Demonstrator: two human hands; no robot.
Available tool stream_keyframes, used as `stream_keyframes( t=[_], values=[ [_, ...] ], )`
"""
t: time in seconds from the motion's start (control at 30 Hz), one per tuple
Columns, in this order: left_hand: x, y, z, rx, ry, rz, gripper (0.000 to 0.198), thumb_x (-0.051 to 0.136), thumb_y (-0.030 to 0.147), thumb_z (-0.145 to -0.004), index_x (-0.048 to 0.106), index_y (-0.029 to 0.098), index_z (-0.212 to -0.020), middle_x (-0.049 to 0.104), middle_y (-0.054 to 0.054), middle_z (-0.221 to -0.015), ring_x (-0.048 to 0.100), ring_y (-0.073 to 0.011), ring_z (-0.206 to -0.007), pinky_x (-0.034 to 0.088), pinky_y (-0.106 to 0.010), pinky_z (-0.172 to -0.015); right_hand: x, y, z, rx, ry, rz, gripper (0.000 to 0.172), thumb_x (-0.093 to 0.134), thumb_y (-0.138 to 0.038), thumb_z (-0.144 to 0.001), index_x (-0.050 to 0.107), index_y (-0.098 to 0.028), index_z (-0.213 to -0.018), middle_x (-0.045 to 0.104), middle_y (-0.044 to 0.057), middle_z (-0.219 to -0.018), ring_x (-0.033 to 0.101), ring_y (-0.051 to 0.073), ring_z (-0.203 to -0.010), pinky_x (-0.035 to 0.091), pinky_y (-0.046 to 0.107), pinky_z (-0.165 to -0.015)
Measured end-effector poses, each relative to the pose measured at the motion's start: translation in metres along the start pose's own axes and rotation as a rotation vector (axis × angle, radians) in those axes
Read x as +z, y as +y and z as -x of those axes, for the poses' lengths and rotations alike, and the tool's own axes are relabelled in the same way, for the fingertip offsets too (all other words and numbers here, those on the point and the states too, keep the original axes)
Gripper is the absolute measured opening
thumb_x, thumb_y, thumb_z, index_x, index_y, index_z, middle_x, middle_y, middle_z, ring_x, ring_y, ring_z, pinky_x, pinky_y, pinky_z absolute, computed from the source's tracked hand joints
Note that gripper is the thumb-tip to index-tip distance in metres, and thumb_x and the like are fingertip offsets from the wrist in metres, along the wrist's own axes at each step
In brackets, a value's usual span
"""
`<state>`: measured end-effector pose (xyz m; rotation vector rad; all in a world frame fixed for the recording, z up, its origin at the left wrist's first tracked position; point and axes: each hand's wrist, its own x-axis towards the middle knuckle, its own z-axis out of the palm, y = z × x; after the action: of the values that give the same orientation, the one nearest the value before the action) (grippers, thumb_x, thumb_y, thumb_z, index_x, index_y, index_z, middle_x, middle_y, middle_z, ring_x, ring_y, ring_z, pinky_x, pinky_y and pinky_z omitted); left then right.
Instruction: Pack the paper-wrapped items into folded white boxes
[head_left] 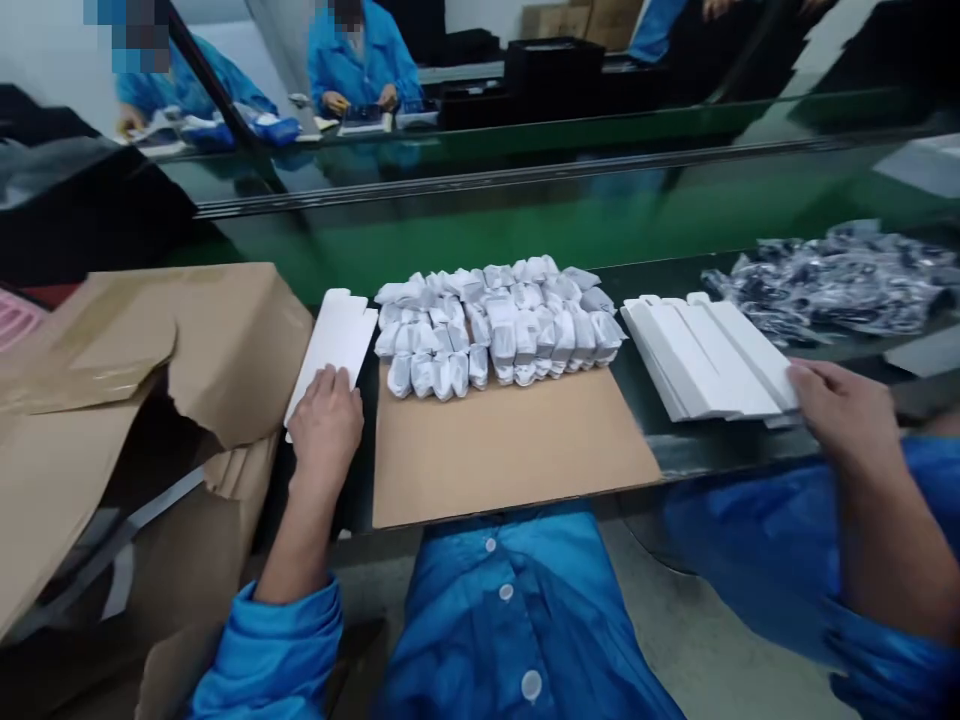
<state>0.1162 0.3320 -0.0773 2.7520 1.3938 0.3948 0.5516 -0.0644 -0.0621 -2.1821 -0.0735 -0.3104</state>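
Note:
My left hand (328, 420) lies over the near end of a flat white folded carton (335, 335), its fingers resting on the top face. On the right, my right hand (847, 410) pinches the right edge of a fanned stack of flat white cartons (705, 355). Between my hands, several rows of small items wrapped in white (517, 325) stand packed together on a brown cardboard sheet (510, 450). What is inside the wrapping does not show.
A large torn cardboard box (225, 340) stands at the left. A heap of clear plastic-wrapped pieces (840, 280) lies at the back right. Behind the bench runs a green conveyor (480, 220), with co-workers in blue (364, 60) beyond it.

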Motion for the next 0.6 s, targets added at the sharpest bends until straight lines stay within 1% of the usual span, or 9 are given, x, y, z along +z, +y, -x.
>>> stream_keyframes(
  t=[0.13,0.23,0.27,0.3,0.37,0.43,0.5,0.53,0.6],
  values=[
    [-0.003,-0.004,0.000,-0.113,0.098,-0.037,0.045,0.033,0.025,-0.098,0.063,0.011,-0.128,0.064,-0.022,-0.134,0.062,-0.0378,-0.122,0.053,-0.053,-0.095,0.011,-0.011,0.019,-0.231,0.201,0.165,0.031,0.087,-0.026,-0.068,0.080,-0.003,-0.088,0.074,0.030,-0.097,0.068,0.042,-0.104,0.040,0.057,-0.078],
    [-0.014,-0.001,0.007,-0.196,0.244,-0.034,0.051,0.027,0.028,-0.101,0.057,0.007,-0.137,0.070,-0.025,-0.119,0.070,-0.0393,-0.106,0.055,-0.056,-0.087,0.014,-0.053,0.099,-0.602,0.240,0.023,0.044,0.072,-0.044,-0.086,0.076,-0.012,-0.115,0.074,0.024,-0.107,0.069,0.037,-0.106,0.048,0.055,-0.087],
    [-0.015,0.005,0.014,-0.155,0.315,0.007,0.051,0.028,0.029,-0.101,0.054,0.006,-0.140,0.071,-0.024,-0.118,0.071,-0.0388,-0.104,0.055,-0.055,-0.087,0.019,-0.071,0.135,-0.635,0.062,-0.101,0.036,0.065,-0.044,-0.092,0.075,-0.021,-0.118,0.076,0.018,-0.105,0.072,0.031,-0.098,0.053,0.048,-0.084],
    [-0.014,0.015,0.024,-0.073,0.382,0.064,0.051,0.032,0.030,-0.102,0.052,0.006,-0.142,0.071,-0.023,-0.120,0.072,-0.0376,-0.104,0.056,-0.053,-0.088,0.027,-0.089,0.173,-0.621,-0.260,-0.247,0.036,0.060,-0.042,-0.095,0.069,-0.027,-0.127,0.075,0.014,-0.111,0.073,0.026,-0.097,0.057,0.042,-0.082],
    [-0.009,0.045,0.053,0.196,0.458,0.211,0.048,0.044,0.030,-0.099,0.051,0.011,-0.143,0.069,-0.019,-0.127,0.072,-0.0331,-0.105,0.058,-0.046,-0.090,0.051,-0.123,0.238,-0.547,-0.866,-0.581,0.061,0.054,-0.048,-0.098,0.038,-0.028,-0.153,0.060,0.015,-0.140,0.069,0.025,-0.113,0.060,0.039,-0.088],
    [-0.002,0.077,0.087,0.404,0.388,0.290,0.036,0.056,0.029,-0.095,0.064,0.019,-0.130,0.073,-0.011,-0.123,0.073,-0.0259,-0.107,0.059,-0.035,-0.091,0.079,-0.147,0.274,-0.377,-1.017,-0.758,0.069,0.055,-0.047,-0.097,0.029,-0.021,-0.155,0.055,0.018,-0.145,0.065,0.024,-0.118,0.058,0.038,-0.091],
    [-0.003,0.097,0.114,0.566,0.353,0.384,0.040,0.062,0.032,-0.092,0.061,0.021,-0.131,0.073,-0.009,-0.123,0.070,-0.0249,-0.113,0.058,-0.034,-0.097,0.098,-0.157,0.276,-0.238,-1.049,-0.779,0.052,0.052,-0.041,-0.098,0.048,-0.014,-0.142,0.068,0.015,-0.123,0.069,0.020,-0.100,0.058,0.032,-0.082],
    [-0.007,0.099,0.121,0.563,0.371,0.466,0.049,0.065,0.031,-0.090,0.056,0.022,-0.138,0.070,-0.011,-0.129,0.067,-0.0264,-0.118,0.057,-0.037,-0.099,0.101,-0.157,0.268,-0.218,-1.096,-0.751,0.042,0.052,-0.038,-0.098,0.057,-0.012,-0.130,0.072,0.012,-0.111,0.069,0.018,-0.092,0.057,0.029,-0.077],
    [-0.019,0.090,0.121,0.330,0.503,0.660,0.066,0.066,0.035,-0.089,0.042,0.024,-0.149,0.057,-0.013,-0.145,0.060,-0.0293,-0.129,0.054,-0.044,-0.102,0.095,-0.155,0.244,-0.285,-1.238,-0.657,0.029,0.054,-0.032,-0.097,0.067,-0.012,-0.111,0.073,0.008,-0.099,0.068,0.016,-0.084,0.054,0.026,-0.071]
  ],
)
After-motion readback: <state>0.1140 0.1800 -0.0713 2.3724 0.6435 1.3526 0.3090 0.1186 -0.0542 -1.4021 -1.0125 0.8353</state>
